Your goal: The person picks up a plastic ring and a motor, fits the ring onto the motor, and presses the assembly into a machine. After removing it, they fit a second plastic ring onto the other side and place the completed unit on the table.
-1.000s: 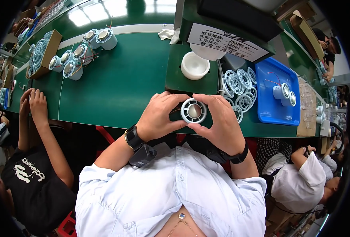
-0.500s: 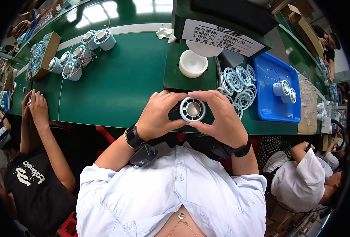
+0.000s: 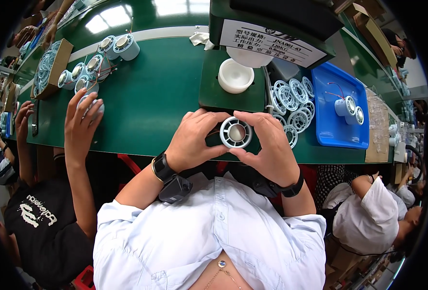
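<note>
Between my two hands is a pale blue, round motor housing point(image 3: 235, 132), its spoked ring turned up and a silver disc in its middle. My left hand point(image 3: 191, 137) grips its left side, thumb and fingers curved round the rim. On the opposite side my right hand point(image 3: 272, 147) holds it the same way. Part of a wire shows beside my left fingers. Just beyond my hands, a white round cup point(image 3: 235, 76) sits on the dark green base point(image 3: 211, 99) of a press. A white upper die point(image 3: 249, 57) hangs above and behind the cup.
Pale blue spoked rings point(image 3: 298, 121) lie right of the press. Farther right, a blue tray point(image 3: 320, 137) holds two wired housings. At left stand several housings point(image 3: 122, 46) and a cardboard box point(image 3: 62, 63) of blue parts. A co-worker's hand point(image 3: 78, 128) reaches over the table with a housing.
The co-worker at left has moved one hand from the table's edge toward the group of housings, a housing in it. My hands and the housing between them have barely moved.
</note>
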{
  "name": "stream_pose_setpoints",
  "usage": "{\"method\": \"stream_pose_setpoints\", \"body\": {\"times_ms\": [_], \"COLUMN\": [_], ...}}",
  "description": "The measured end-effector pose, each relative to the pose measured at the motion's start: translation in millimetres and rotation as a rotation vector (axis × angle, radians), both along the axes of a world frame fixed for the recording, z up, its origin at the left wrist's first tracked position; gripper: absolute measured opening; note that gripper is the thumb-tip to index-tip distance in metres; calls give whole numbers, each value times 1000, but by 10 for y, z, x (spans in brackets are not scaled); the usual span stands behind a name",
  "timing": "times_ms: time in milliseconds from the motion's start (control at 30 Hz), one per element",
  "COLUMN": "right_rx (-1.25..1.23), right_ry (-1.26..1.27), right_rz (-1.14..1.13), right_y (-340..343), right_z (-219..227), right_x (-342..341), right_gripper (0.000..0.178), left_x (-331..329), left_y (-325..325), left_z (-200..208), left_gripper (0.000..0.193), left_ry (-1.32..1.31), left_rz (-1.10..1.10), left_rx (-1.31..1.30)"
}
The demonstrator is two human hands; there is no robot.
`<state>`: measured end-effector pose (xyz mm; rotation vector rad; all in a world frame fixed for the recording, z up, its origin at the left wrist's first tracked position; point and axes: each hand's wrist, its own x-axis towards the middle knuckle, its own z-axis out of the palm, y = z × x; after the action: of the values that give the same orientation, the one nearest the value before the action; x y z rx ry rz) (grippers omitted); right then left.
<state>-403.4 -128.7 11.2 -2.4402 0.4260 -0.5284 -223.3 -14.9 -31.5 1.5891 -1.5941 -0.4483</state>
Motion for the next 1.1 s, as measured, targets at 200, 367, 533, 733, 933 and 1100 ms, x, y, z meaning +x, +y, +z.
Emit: {"method": "stream_pose_setpoints", "body": {"times_ms": [200, 367, 533, 733, 933, 1100], "right_rx": [-21, -42, -46, 70, 181, 184], "right_ry": [78, 35, 6, -233, -329, -204], "right_rz": [-12, 5, -26, -165, -340, -300], "right_y": [9, 25, -26, -333, -687, -959], "right_z": [9, -17, 83, 110, 114, 85], "right_x": [-21, -37, -124, -469, -544, -379], "right_gripper": [69, 73, 78, 70, 64, 55], "left_x": [4, -12, 6, 302, 491, 470], "left_y": [3, 2, -11, -120, -643, -759], "left_z": [-23, -13, 55, 540, 576, 588], "left_gripper": [57, 57, 57, 60, 54, 43], "left_ry": [1, 13, 30, 51, 83, 71], "left_rz": [-2, 4, 2, 93, 141, 96], "left_rx": [5, 5, -20, -79, -72, -9]}}
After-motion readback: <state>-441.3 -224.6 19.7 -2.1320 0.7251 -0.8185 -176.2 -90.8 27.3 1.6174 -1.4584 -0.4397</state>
